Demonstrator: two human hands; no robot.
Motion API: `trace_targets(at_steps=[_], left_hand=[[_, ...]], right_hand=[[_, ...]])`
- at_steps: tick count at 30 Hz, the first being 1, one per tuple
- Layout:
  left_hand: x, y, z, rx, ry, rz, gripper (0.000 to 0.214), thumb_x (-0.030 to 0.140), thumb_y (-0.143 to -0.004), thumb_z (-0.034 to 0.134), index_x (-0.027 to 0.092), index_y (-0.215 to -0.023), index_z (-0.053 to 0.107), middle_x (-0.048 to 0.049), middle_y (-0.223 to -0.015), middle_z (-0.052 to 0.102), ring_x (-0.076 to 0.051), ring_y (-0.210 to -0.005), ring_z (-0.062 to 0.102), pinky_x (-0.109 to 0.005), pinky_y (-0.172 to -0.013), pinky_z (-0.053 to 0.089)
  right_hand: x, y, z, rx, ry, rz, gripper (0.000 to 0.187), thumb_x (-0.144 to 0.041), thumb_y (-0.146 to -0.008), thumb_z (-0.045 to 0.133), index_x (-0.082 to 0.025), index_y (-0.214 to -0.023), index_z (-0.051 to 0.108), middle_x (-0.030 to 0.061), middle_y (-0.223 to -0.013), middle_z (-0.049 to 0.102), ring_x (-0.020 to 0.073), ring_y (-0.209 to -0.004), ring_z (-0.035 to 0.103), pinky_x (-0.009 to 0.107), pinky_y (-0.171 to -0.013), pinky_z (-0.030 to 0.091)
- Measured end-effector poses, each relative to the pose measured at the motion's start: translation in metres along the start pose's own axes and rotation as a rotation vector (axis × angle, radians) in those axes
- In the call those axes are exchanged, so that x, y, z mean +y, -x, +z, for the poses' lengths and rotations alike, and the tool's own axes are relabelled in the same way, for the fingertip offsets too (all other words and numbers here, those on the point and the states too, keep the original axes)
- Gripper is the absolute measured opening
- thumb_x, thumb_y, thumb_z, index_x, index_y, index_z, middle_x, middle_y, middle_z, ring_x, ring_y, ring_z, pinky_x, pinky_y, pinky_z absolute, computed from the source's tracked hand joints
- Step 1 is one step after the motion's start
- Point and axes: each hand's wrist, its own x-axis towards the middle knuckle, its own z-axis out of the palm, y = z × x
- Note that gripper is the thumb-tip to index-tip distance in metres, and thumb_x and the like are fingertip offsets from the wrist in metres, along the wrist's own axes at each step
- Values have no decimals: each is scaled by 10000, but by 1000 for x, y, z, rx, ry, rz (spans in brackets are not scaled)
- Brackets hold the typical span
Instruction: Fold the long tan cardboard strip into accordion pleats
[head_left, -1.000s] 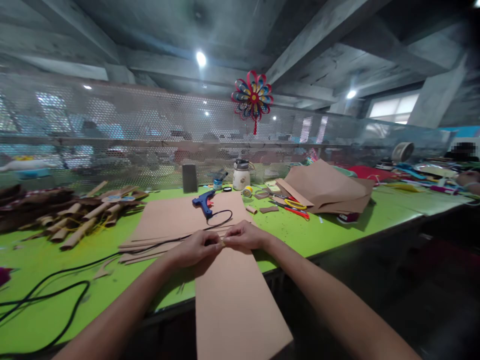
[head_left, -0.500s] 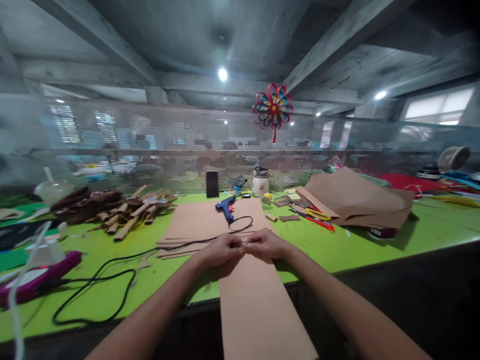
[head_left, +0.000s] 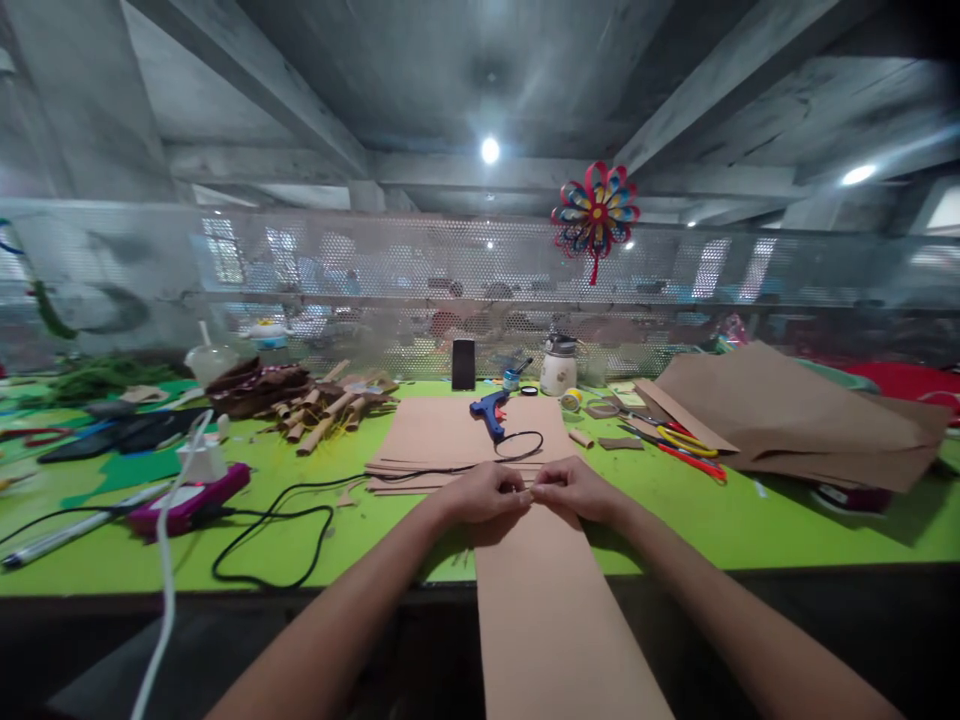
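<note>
A long strip of brown kraft paper [head_left: 551, 610] hangs over the front edge of the green table toward me. At its far end my left hand [head_left: 491, 492] and my right hand [head_left: 571, 488] pinch the paper's edge, fingertips almost touching. Both hands are closed; the exact fold or edge under the fingers is hidden. Just beyond them lies a stack of brown paper sheets [head_left: 427, 430], with a blue glue gun [head_left: 491, 412] resting on top. The gun's black cord [head_left: 330, 487] runs left across the stack and table.
Left on the green table [head_left: 660, 530] are a purple power strip [head_left: 187, 505] and rolled brown paper tubes [head_left: 322, 425]. To the right lie scissors with yellow and red handles [head_left: 679, 440] and a large pile of brown paper [head_left: 795, 410]. A phone-like black slab [head_left: 463, 365] stands behind.
My view has turned to the left, so everything appears farther right in the picture. Both hands keep pinching the paper strip at nearly the same spot.
</note>
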Motion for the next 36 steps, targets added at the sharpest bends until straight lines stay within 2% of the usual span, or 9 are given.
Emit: trace_targets(at_steps=[5,10,16,20,24,29,33,36], left_hand=[[3,0,2,3,-5,10,378,444,-824,453,131,-851,663,-5,-729,597,-107,-637,461,-199,-598,357],[1,0,2,-7,75,7,371,450,-813,472,120,-749,627,7,-644,511,-96,-592,404,-201,-540,316],[3,-1,-3,-1,221,25,405,502,-785,511,119,-676,578,8,-621,455,-95,-590,371,-209,-554,313],[4,-2,-5,-25,250,17,411,506,-780,526,119,-644,542,19,-602,403,-85,-572,330,-209,-525,276],[1,-4,-5,-53,271,0,439,538,-781,515,122,-640,523,29,-593,361,-76,-549,293,-214,-507,250],[0,-7,-5,-95,343,4,456,561,-762,531,126,-627,510,37,-580,329,-69,-532,262,-220,-502,227],[1,-5,-8,-97,337,-17,450,553,-763,532,128,-618,513,34,-570,339,-70,-524,270,-220,-493,225],[1,-3,-9,-92,288,-20,436,543,-774,521,121,-672,566,16,-595,405,-77,-534,311,-220,-503,250]], right_hand=[[4,0,0,-10,-24,16,355,-442,-736,625,-88,-716,636,-2,-593,520,80,-545,397,204,-502,297],[1,1,-6,-28,-42,9,369,-458,-734,631,-89,-733,647,5,-616,525,87,-569,401,211,-515,302],[7,-2,-10,43,-124,27,434,-515,-705,640,-81,-699,646,-26,-529,436,69,-508,321,215,-468,218],[10,-2,-9,47,-227,55,435,-515,-672,668,-82,-662,626,-42,-493,411,56,-475,295,218,-454,186],[8,-1,-8,54,-232,79,432,-507,-667,674,-80,-652,613,-56,-485,389,46,-468,263,219,-453,154],[7,0,-11,15,-250,68,439,-529,-689,645,-93,-673,602,-70,-473,370,40,-443,243,222,-442,135],[7,2,-13,-1,-273,59,479,-550,-755,572,-145,-527,455,-81,-425,312,38,-383,232,223,-406,133],[8,2,-15,23,-330,94,454,-556,-800,510,-139,-624,541,-76,-412,346,52,-356,261,217,-381,161]])
